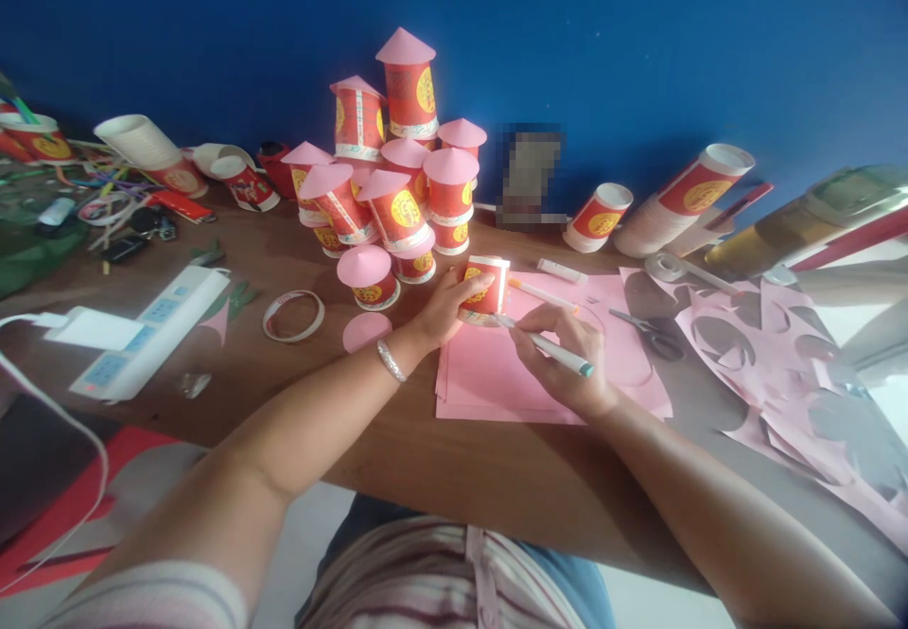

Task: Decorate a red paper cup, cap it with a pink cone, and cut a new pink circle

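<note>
A red paper cup [482,300] with a yellow emblem and a white strip is upside down above pink paper sheets [482,388]. My left hand [450,305] is wrapped round its left side. In my right hand [564,355] is a white marker [557,353] with a green end, its other end at the cup's lower right edge. An orange-tipped pen [543,296] and a white glue stick [562,271] lie just behind my right hand. Left of the cup stand several red cups with pink cone roofs [363,268], some stacked on others.
Scissors [649,331], a tape roll [665,268] and pink paper scraps [773,364] lie to the right. Stacked cups [673,203] lean behind. At the left are a power strip [152,331], a paper ring [293,317] and a cluttered pile with cables.
</note>
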A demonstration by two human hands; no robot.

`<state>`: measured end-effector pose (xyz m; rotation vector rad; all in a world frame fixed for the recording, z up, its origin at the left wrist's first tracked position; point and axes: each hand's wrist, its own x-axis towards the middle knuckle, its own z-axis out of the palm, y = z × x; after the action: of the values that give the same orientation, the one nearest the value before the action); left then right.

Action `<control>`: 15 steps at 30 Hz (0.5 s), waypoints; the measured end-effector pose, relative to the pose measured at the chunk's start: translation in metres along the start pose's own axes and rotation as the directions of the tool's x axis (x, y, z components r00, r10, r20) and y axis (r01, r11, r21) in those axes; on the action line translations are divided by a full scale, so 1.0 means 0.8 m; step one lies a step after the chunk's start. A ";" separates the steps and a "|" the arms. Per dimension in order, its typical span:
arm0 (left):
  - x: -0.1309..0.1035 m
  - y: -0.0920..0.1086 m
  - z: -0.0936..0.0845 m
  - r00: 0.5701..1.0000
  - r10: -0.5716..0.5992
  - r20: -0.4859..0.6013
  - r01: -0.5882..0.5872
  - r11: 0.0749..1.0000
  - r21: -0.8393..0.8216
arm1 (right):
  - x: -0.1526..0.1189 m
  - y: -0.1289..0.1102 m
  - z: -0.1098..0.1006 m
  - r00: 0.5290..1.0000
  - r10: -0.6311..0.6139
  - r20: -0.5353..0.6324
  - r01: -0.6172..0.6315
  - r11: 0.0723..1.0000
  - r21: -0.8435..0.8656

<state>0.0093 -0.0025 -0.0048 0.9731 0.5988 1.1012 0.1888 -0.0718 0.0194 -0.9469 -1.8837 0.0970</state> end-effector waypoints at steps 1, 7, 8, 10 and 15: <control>0.000 0.000 0.000 1.000 0.005 0.000 -0.005 1.000 0.002 | 0.000 0.000 0.000 1.000 -0.002 0.002 0.002 1.000 0.004; -0.003 0.004 0.003 1.000 -0.004 -0.019 0.005 1.000 0.007 | 0.001 -0.004 -0.002 0.999 0.014 0.040 -0.016 0.999 0.036; -0.003 0.004 0.003 1.000 -0.004 -0.024 0.004 1.000 0.006 | 0.001 -0.005 -0.003 0.999 0.020 0.049 -0.022 0.999 0.046; -0.004 0.004 0.002 1.000 0.000 -0.029 0.000 1.000 0.004 | 0.001 -0.006 -0.004 0.997 0.030 0.065 -0.034 0.997 0.064; -0.004 0.000 -0.002 1.000 0.001 -0.018 -0.001 1.000 0.004 | 0.000 -0.004 -0.004 0.997 0.057 0.047 -0.061 0.993 0.100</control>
<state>0.0071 -0.0051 -0.0058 0.9676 0.6153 1.1114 0.1896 -0.0753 0.0228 -0.9375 -1.8728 0.2484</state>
